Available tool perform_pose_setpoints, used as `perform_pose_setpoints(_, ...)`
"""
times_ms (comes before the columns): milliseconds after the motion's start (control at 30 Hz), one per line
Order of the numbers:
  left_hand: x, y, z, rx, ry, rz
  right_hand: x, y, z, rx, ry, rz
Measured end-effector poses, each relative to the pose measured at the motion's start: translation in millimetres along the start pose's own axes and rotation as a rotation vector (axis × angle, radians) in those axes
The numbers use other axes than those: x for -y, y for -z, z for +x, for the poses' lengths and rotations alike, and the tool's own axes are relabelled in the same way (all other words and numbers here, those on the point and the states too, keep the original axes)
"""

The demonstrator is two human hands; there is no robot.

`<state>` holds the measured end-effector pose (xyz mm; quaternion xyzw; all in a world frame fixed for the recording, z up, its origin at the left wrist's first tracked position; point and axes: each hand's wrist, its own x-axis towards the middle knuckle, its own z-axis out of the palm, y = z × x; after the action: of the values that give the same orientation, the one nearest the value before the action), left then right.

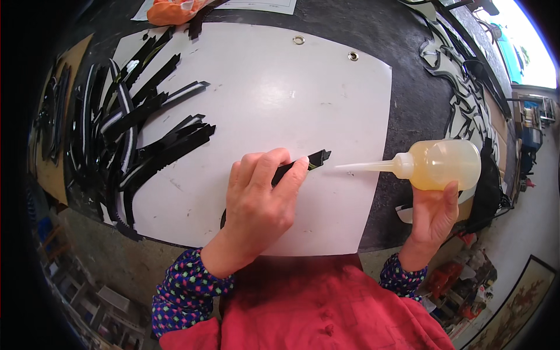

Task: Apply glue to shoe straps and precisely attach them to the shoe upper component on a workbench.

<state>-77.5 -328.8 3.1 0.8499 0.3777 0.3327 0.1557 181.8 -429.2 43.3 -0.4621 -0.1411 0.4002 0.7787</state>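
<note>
Between the thumb and fingers of my left hand [259,201] is a black strip [319,158], its notched end sticking out to the right. Most of the strip is hidden under the hand. My right hand [433,213] is closed round the underside of a translucent squeeze bottle [446,165] holding yellowish liquid. The bottle lies on its side in the air, its long thin nozzle [367,167] pointing left. The nozzle tip is just right of the strip's end, apparently a little apart from it. Beneath both hands is a white board [280,111].
A heap of black strips [146,111], some with pale lines, covers the board's left side. An orange bag [172,10] lies at the far left. Curved pale pieces with black edges [452,76] are piled along the right. Two metal eyelets [298,40] mark the board's far edge.
</note>
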Motion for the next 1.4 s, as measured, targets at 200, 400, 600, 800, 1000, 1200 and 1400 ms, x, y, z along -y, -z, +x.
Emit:
perform_pose_setpoints(200, 2, -3, -2, 0.002, -0.005, 0.013, -5, -2, -1, 0.057, 0.037, -0.059)
perform_pose_setpoints(400, 2, -3, -2, 0.008, 0.003, 0.016, -5, -4, -2, 0.143, 0.092, -0.188)
perform_pose_setpoints(600, 0, -1, 0, 0.020, 0.013, -0.010, -11, -3, -1, 0.100, 0.110, -0.210)
perform_pose_setpoints(800, 0, 0, 0, 0.031, 0.021, -0.012, -12, 0, 0, 0.134, 0.094, -0.238)
perform_pose_setpoints(1000, -1, 0, 1, 0.046, 0.022, -0.024, -15, 4, 2, 0.104, 0.084, -0.216)
perform_pose_setpoints(1200, -1, 0, 1, 0.062, 0.033, -0.020, -15, 7, 2, 0.119, 0.072, -0.211)
perform_pose_setpoints(1400, 1, -3, -1, 0.040, 0.007, -0.013, -15, 6, -1, 0.119, 0.055, -0.211)
